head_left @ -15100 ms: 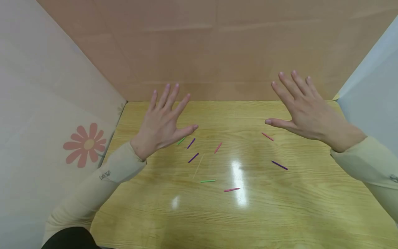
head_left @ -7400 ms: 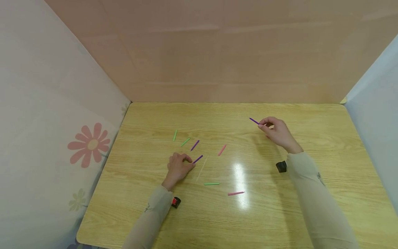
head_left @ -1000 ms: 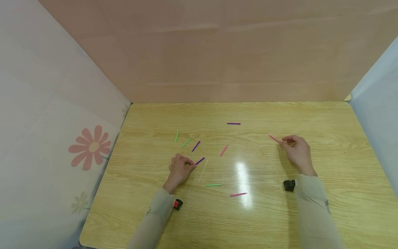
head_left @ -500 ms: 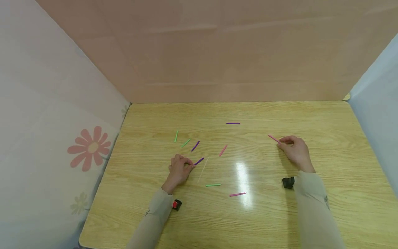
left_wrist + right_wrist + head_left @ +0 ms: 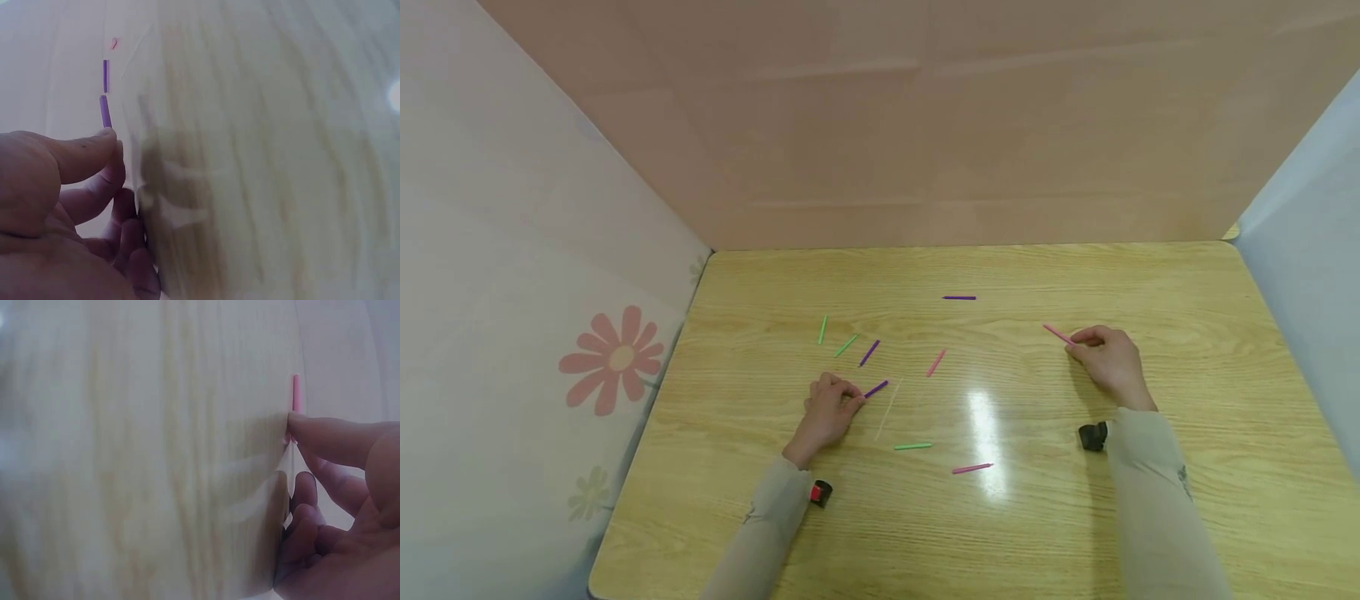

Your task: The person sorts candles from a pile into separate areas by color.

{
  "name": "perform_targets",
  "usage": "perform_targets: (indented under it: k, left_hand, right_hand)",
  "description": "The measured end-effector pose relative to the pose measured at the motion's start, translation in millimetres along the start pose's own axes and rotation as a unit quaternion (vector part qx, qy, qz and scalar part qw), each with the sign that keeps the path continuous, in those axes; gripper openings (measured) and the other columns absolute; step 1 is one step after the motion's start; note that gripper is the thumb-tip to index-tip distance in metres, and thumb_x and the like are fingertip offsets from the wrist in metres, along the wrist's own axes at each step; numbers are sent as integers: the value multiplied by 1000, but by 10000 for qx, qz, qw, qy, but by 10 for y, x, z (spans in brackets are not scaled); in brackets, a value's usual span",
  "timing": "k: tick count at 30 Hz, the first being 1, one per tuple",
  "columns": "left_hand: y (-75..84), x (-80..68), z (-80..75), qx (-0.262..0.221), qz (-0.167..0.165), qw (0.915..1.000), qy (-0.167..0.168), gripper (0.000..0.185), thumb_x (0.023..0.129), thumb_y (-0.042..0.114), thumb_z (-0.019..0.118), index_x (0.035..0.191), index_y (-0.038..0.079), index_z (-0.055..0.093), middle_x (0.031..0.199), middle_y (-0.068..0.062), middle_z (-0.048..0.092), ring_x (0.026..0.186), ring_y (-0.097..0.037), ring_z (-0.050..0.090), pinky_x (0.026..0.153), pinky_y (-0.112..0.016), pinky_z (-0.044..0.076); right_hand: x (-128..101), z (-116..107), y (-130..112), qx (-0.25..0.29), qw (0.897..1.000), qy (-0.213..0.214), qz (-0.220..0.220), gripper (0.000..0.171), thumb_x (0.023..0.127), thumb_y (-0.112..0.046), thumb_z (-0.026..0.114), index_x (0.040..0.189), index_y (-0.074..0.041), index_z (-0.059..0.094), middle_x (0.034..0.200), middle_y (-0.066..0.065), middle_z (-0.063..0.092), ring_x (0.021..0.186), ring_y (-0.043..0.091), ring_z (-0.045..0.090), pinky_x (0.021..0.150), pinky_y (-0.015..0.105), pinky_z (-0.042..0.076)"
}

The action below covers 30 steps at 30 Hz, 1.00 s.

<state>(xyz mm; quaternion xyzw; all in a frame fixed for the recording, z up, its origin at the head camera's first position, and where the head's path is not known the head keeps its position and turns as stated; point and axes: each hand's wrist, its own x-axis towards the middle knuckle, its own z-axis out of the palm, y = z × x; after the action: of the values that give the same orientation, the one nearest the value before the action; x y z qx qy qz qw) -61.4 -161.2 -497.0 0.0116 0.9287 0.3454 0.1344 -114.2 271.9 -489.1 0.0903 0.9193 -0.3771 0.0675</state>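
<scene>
The wooden counter (image 5: 1075,533) fills the lower half of the head view, walled in at 12, 9 and 3 o'clock by plain panels, the one at 9 o'clock printed with a pink flower (image 5: 613,358). Coloured sticks lie scattered across its middle, none of them gathered into a group, so the work looks to be at an early stage, with nearly every stick loose and apart from its colour-mates.

The right hand (image 5: 1108,364) rests on the counter at about 3 o'clock of the scatter, its fingers curled and pinching the near end of a pink stick (image 5: 1058,334), which points away toward 10 o'clock. The right wrist view shows thumb and forefinger closed on that stick at the counter's surface; whether it is lifted clear I cannot tell.

The left hand (image 5: 829,410) lies at about 8 o'clock of the scatter, fingers curled, their tips pinching the near end of a purple stick (image 5: 876,389), which also lies low on the counter.

Untouched: a second purple stick (image 5: 868,352) and two green sticks (image 5: 834,338) at 11 o'clock of the left hand, a lone purple stick (image 5: 958,297) far off at 12 o'clock, a pink stick in the centre (image 5: 936,362), a pale stick (image 5: 887,408) beside the left hand, and a green stick (image 5: 913,447) and a pink stick (image 5: 972,468) nearest the person, at 6 o'clock.
</scene>
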Motion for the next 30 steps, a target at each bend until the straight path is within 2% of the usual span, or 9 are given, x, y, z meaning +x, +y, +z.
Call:
perform_targets:
  k: [4,10,16,22,30]
  left_hand:
    - [-8,5,-31,-100,96,9999,69,13,93,19,62,92,8,70,104,-9,52,101,-28,44,83,-44,34]
    - [14,39,-81,-252,268,9991,229,13,93,17,62,94,6,70,99,-10,52,96,-25,46,78,-33,38]
    - [110,98,-163,-335,492,9965,589,17,94,16,60,96,2,69,94,-11,52,88,-23,45,74,-31,38]
    - [214,163,-219,-640,738,9902,999,17,95,16,60,96,1,67,96,-13,54,89,-25,52,74,-31,44]
    - [356,274,-248,-1000,734,9819,1434,15,93,17,62,96,2,67,96,-12,61,86,-23,58,71,-29,47]
  right_hand:
    - [12,-5,10,-105,9999,-41,-21,35,95,-27,58,112,3,63,105,23,57,93,35,51,70,35,36]
    - [28,-25,0,-238,9996,-140,-102,35,94,-26,59,110,4,64,101,23,61,87,33,55,68,34,38]
    - [52,-45,-38,-298,9992,-226,-114,33,93,-25,60,108,4,65,98,20,63,83,28,54,68,32,38]
    - [57,-60,-50,-304,9988,-356,-112,33,94,-24,60,109,5,63,99,22,63,86,30,55,69,33,38]
    - [55,-71,-34,-307,9986,-440,-36,34,94,-25,59,111,4,62,104,24,63,91,33,54,71,33,38]
